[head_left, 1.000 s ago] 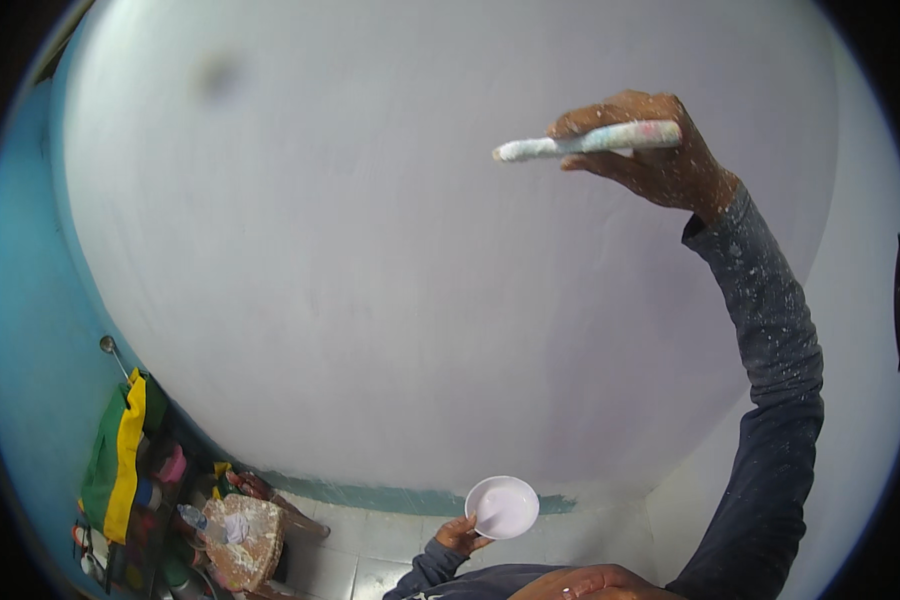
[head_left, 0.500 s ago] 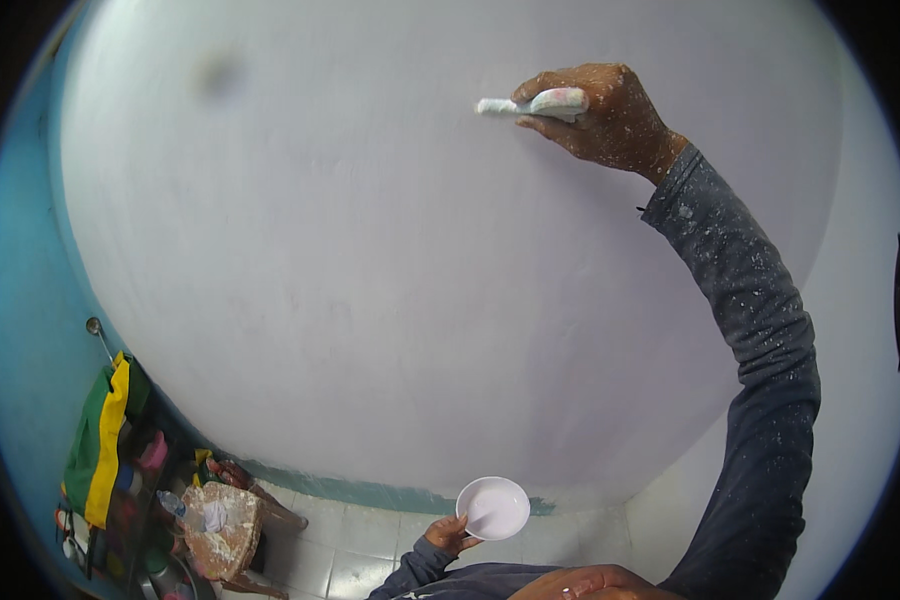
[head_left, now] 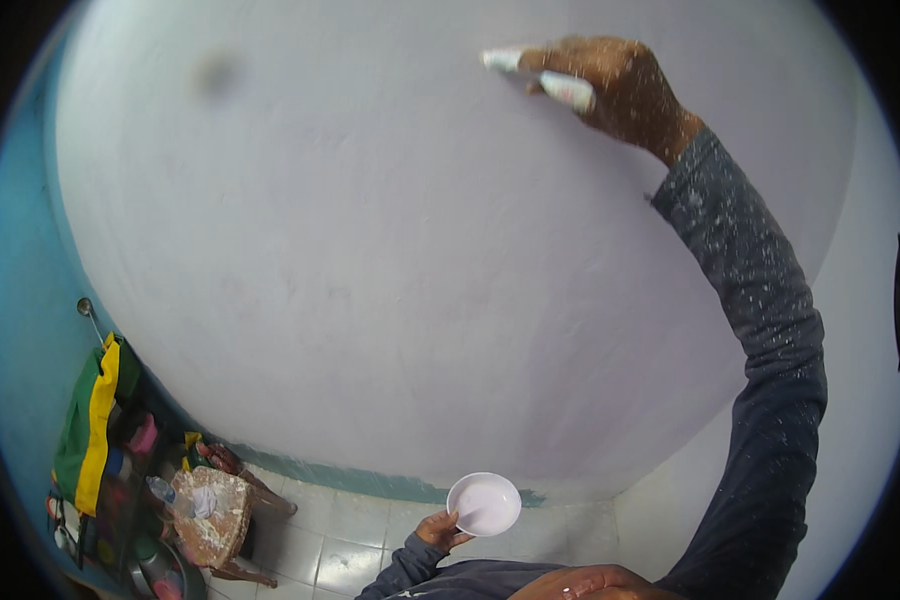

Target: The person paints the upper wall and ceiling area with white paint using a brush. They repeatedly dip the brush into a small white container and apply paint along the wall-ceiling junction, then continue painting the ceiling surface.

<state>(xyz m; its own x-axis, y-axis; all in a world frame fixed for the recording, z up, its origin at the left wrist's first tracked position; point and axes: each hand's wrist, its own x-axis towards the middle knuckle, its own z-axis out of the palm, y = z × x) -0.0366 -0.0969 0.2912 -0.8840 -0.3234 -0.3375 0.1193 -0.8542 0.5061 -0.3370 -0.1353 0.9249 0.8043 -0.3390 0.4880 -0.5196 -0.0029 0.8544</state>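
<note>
My right hand (head_left: pixel 620 90) is raised high against a pale lilac-white wall (head_left: pixel 390 260) and grips a flat, paint-smeared tool (head_left: pixel 540 78) whose tip points left and lies on the wall. Its dark blue sleeve (head_left: pixel 770 380), speckled with white, runs up from the lower right. Low at the bottom centre, my left hand (head_left: pixel 440 528) holds a small white bowl (head_left: pixel 483 503) with pale putty or paint inside, kept well below the wall work.
A small round stool (head_left: pixel 212 515) spattered white stands on the white tiled floor (head_left: pixel 360 545) at lower left. Green and yellow cloth (head_left: pixel 92 420) hangs from a hook on the teal side wall. A dark smudge (head_left: pixel 215 72) marks the upper wall.
My right hand has slid the tool left and upward along the wall. The bowl in my left hand has stayed at about the same place.
</note>
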